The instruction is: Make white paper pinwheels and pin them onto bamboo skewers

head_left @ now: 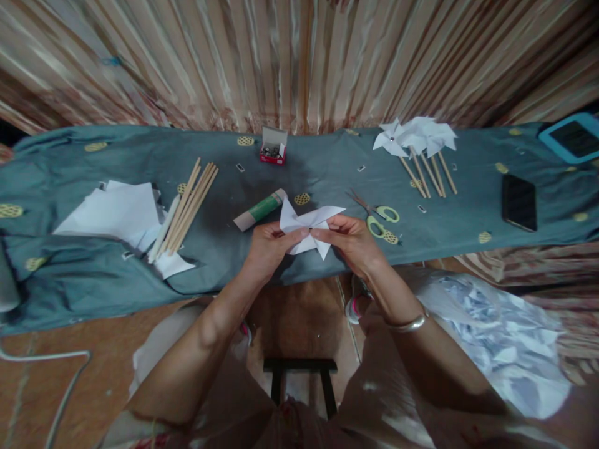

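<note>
A white paper pinwheel (306, 219) is held just above the near edge of the cloth-covered table. My left hand (269, 249) pinches its left side, thumb at the centre. From the right, my right hand (355, 243) grips it too, and both thumbs meet near a small dark spot in the middle. Whatever lies behind the paper is hidden. Just left of the pinwheel is a green and beige tube (260, 209). Scissors (380, 218) with light green handles rest close to my right hand.
Paper sheets (116, 212) and wooden sticks (189, 209) lie at left. A red box of pins (273, 149) stands at the back. Several pinwheels on sticks (421, 137), a black phone (519, 202) and a blue-framed device (573, 138) are at right. A plastic bag (505, 343) sits below the table.
</note>
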Tool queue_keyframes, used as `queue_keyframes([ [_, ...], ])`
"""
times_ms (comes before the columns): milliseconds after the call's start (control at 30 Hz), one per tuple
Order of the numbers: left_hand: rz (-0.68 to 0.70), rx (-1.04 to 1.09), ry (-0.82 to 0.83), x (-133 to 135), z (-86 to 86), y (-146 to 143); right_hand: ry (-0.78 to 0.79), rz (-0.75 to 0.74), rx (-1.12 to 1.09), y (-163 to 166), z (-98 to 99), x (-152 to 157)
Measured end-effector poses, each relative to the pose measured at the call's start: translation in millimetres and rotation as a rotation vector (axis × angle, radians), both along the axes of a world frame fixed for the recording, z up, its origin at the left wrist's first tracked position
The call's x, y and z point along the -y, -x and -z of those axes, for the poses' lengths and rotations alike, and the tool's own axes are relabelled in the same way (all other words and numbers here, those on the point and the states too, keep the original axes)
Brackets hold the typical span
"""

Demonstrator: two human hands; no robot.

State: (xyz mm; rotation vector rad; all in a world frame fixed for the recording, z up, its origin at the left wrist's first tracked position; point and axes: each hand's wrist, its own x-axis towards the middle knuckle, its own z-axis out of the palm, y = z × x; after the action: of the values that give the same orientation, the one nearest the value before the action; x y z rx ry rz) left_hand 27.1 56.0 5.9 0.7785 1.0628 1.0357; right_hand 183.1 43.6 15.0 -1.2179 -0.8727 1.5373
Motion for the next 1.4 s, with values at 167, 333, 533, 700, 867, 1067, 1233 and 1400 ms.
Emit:
queue_keyframes([
  [167, -0.02, 0.025, -0.004, -0.4, -3.3, -0.5, 0.012, 0.012, 0.008, 1.5, 0.9, -1.5],
  [333, -0.036, 0.011, -0.007, -0.6, -3.2, -0.8, 0.037, 0.031, 0.001, 3.2, -0.9, -2.9],
  [533, -0.037, -0.011, -0.033, -0.8, -1.3, -2.4, 0.046, 0.048, -0.01, 3.6, -1.0, -2.9],
  [700, -0.039, -0.005, -0.083, -1.6, 0.0, -3.2, 0.05, 0.044, -0.014, 2.6, -3.5, -3.3],
  [867, -0.031, -0.021, -0.098, -2.2, 1.1, -4.3, 0.048, 0.039, -0.024, 0.8, -3.2, -3.3],
  [1067, -0.022, -0.018, -0.081, -2.3, 0.1, -5.1, 0.052, 0.001, -0.003, 0.1, -6.0, -2.2],
  [1233, 0.004, -0.047, -0.065, -1.2, -2.2, -4.5, 0.054, -0.008, 0.019, -0.5, -7.3, -1.8],
  [1400, 0.032, -0.03, -0.008, -0.3, -2.8, -4.2, 0.023, -0.02, 0.037, -1.1, -2.6, -1.8],
])
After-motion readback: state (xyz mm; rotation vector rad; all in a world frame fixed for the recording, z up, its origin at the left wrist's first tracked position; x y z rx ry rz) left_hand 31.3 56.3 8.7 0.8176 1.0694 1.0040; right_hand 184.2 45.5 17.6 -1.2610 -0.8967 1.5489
